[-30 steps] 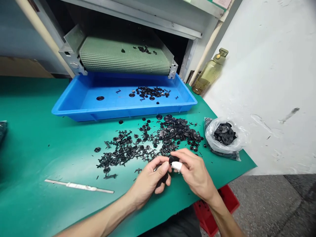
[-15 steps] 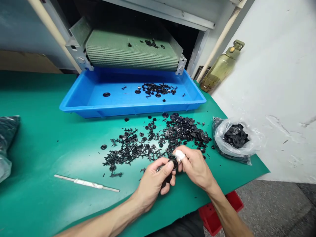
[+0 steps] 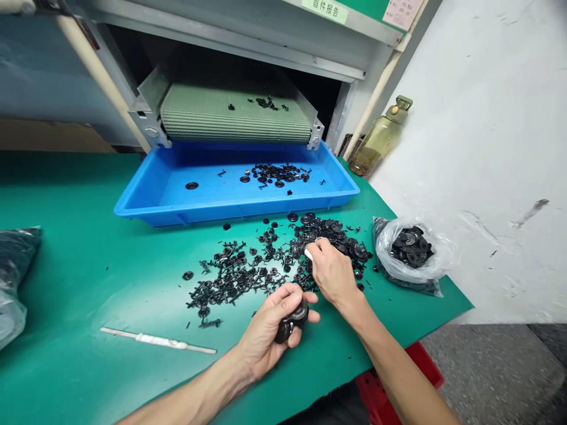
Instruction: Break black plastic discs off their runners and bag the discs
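My left hand [image 3: 275,319] is curled round several black round plastic discs [image 3: 293,323], its thumb lying over them and its other fingertips showing on the right side. My right hand [image 3: 332,268], with a white cover on one finger, is at the pile of black round plastic parts [image 3: 328,229]. Its fingers are bent and close together at the pile. What they grip, if anything, is hidden. Smaller black parts with thin stems [image 3: 230,274] lie scattered to the left of the pile, on the green tabletop [image 3: 146,277].
Behind the pile, a blue tray [image 3: 239,212] with some black parts sits below a green conveyor belt [image 3: 234,121]. An open plastic bag of black discs [image 3: 414,248] stands right; another bag [image 3: 18,277] lies left. A white-wrapped stick [image 3: 159,340], bottle [image 3: 381,139] and red bin [image 3: 385,392] are nearby.
My right hand has left the discs in my left hand and moved forward onto the pile. My left hand has stayed low, still around its discs. The view has tilted up slightly.
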{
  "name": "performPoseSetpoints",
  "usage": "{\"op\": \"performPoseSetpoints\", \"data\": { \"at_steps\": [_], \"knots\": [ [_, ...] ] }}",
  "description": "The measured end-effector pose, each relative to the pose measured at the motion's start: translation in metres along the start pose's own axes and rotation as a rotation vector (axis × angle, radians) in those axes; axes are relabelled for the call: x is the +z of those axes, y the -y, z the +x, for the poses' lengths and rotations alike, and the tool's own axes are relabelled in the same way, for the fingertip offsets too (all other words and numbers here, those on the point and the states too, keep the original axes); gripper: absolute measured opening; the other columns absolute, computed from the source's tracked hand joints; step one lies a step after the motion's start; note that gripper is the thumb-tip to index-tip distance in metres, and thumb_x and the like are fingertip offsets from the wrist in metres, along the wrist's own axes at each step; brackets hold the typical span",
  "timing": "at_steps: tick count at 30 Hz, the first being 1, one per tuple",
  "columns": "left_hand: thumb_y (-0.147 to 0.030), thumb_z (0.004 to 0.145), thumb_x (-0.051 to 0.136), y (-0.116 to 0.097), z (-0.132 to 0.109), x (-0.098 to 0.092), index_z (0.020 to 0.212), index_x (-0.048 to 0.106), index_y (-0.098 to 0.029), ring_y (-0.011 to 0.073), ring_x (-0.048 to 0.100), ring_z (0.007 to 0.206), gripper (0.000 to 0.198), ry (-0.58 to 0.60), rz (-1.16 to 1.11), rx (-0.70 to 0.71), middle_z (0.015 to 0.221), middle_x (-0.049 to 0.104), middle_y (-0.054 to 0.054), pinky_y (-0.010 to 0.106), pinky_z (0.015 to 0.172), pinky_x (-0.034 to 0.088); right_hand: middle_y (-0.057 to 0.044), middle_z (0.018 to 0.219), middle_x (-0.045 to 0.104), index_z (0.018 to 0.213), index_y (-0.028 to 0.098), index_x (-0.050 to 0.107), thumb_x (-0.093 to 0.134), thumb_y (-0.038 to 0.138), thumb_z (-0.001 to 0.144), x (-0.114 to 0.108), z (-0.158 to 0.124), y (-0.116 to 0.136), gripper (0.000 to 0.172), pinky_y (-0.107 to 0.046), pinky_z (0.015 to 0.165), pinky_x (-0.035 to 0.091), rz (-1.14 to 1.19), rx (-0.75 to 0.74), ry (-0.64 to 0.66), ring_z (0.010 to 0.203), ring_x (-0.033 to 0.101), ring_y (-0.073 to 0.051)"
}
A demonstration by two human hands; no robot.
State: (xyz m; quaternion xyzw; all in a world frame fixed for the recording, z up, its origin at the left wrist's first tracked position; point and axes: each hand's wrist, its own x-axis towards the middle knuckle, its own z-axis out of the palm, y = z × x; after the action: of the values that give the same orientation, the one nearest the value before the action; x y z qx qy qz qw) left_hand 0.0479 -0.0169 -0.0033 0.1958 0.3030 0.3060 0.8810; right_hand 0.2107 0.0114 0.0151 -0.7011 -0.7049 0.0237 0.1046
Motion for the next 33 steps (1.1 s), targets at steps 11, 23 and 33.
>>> {"op": "performPoseSetpoints", "data": {
  "at_steps": [11,23,33],
  "knots": [
    [-0.039,0.086,0.065,0.000,0.001,0.006,0.093,0.058,-0.015,0.0050,0.046,0.049,0.026,-0.009,0.106,0.001,0.069,0.059,0.001,0.010,0.033,0.025,-0.009,0.112,0.061,0.110,0.019,0.063,0.039,0.011,0.095,-0.019,-0.065,-0.002,0.030,-0.028,0.085,0.051,0.610,-0.323,-0.134,0.099,0.061,-0.016],
    [-0.046,0.090,0.056,-0.003,0.000,0.003,0.089,0.057,-0.015,0.0018,0.036,0.040,0.031,0.019,0.508,-0.023,0.064,0.059,-0.001,0.016,0.039,0.020,-0.003,0.091,0.058,0.114,0.022,0.063,0.040,0.006,0.088,-0.031,-0.068,-0.009,0.038,-0.025,0.067,0.044,0.597,-0.189,0.090,0.074,0.055,-0.013],
    [-0.052,0.085,0.060,0.000,-0.001,0.009,0.084,0.055,-0.017,0.0022,0.031,0.036,0.035,-0.016,0.592,-0.014,0.060,0.058,-0.003,0.016,0.036,0.018,0.003,0.076,0.064,0.095,0.022,0.060,0.050,0.011,0.086,-0.011,-0.074,-0.007,0.018,-0.021,0.059,0.046,0.921,0.114,0.061,0.064,0.061,-0.010]
  ]
}}
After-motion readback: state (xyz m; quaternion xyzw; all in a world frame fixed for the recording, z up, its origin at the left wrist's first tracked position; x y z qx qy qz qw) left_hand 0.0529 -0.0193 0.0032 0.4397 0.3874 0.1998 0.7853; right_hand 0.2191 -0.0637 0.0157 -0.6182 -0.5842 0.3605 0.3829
